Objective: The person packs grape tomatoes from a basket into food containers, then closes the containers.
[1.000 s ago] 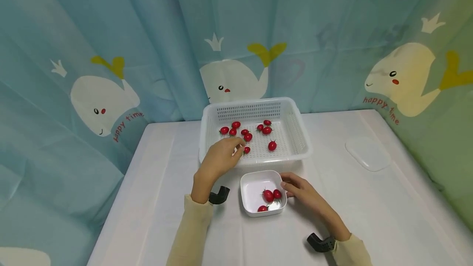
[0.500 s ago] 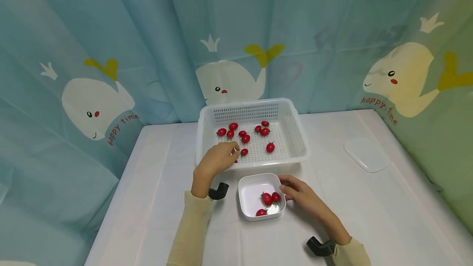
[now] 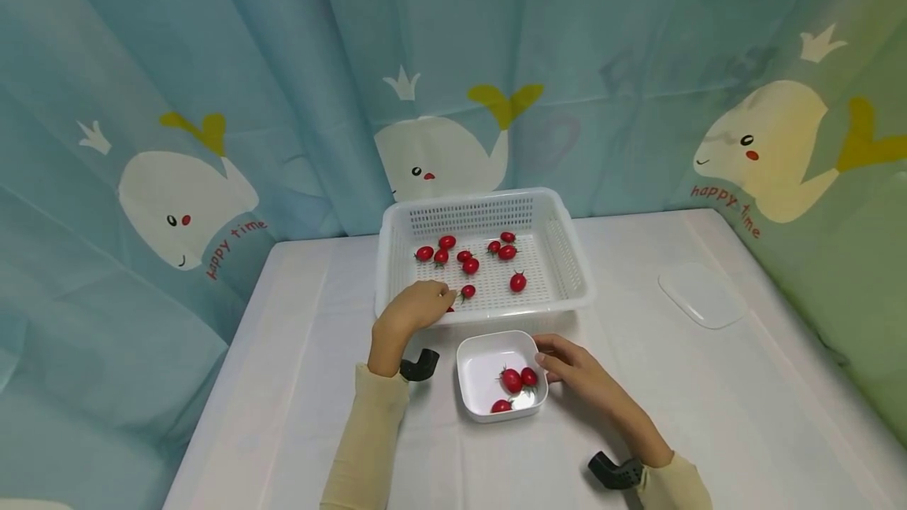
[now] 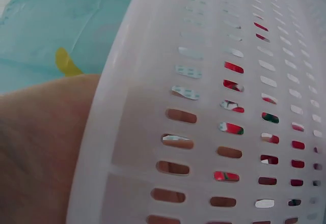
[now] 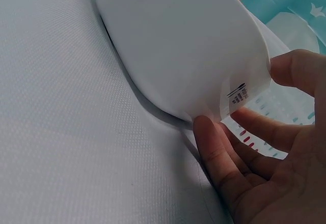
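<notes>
My left hand [image 3: 416, 305] reaches over the front left rim of a white slotted plastic basket [image 3: 471, 217], fingertips down beside a partly hidden cherry tomato [image 3: 449, 310]. In the left wrist view the basket's wall [image 4: 137, 127] covers the fingers, so their grip cannot be made out. Several red cherry tomatoes [image 3: 471, 266] with green stems lie in the basket. In front stands a small white square container [image 3: 485, 360] with 3 cherry tomatoes [image 3: 511, 380] inside. My right hand [image 3: 574, 364] holds that container by its right side, thumb at the rim and fingers against the wall.
A translucent lid [image 3: 701, 299] lies on the white tablecloth [image 3: 638, 384] at the right. Behind the table hangs a blue whale-print curtain [image 3: 312, 140], close to the basket's back edge. Black wrist mounts [image 3: 420, 366] stick out from both forearms.
My left hand has moved slightly down and toward the basket's near left corner, beside the tomato there. The right hand stays on the container. The whole view has shifted slightly.
</notes>
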The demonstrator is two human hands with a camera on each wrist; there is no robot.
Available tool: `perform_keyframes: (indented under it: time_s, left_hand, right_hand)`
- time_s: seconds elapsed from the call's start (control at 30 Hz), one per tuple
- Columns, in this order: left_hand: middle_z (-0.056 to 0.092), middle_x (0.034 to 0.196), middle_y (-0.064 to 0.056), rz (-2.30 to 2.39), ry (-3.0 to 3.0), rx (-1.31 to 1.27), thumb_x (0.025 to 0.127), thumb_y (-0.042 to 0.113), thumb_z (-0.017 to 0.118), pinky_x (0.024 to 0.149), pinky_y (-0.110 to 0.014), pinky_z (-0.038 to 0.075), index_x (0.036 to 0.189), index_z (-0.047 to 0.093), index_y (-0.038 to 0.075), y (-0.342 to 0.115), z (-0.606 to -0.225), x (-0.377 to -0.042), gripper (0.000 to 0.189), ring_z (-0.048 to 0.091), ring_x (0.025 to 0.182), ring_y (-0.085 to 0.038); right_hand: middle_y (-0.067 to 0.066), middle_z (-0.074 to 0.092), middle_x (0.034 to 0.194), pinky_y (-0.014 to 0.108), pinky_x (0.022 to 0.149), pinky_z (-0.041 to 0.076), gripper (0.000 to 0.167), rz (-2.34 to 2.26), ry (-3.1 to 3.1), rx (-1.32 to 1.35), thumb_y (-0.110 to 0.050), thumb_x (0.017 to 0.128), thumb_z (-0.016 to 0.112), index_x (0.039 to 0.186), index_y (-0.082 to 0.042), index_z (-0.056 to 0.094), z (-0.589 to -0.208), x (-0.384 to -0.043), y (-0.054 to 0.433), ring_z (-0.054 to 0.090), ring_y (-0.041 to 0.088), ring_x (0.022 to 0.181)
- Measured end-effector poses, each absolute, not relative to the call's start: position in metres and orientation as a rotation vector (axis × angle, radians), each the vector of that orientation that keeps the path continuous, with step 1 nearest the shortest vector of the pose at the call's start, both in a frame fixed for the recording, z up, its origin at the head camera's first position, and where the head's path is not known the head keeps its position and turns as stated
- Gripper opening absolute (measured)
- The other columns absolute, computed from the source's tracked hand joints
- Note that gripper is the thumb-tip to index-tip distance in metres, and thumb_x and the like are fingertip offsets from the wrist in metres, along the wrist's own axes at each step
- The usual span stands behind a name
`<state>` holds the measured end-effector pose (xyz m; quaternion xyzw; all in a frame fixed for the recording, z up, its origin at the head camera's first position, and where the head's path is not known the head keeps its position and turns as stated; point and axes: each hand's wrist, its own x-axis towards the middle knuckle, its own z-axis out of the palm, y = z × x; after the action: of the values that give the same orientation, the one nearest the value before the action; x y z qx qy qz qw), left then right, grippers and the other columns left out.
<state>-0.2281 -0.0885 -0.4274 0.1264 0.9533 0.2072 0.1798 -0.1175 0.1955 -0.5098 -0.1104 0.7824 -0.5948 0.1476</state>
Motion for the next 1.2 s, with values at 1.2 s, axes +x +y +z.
perform_keyframes:
  time_s: [1.2]
  left_hand:
    - [0.074, 0.114, -0.003, 0.887, 2.526, 0.693, 0.105, 0.030, 0.060, 0.095, -0.036, 0.055, 0.118, 0.074, 0.013, -0.102, -0.426, -0.233, 0.025, 0.066, 0.106, -0.018]
  right_hand:
    - [0.028, 0.060, 0.140, 0.023, 0.087, 0.058, 0.044, -1.688, 2.259, -0.313, -0.023, 0.107, 0.055, 0.143, 0.002, 0.054, -0.509, -0.118, 0.197, 0.063, 0.006, 0.109]
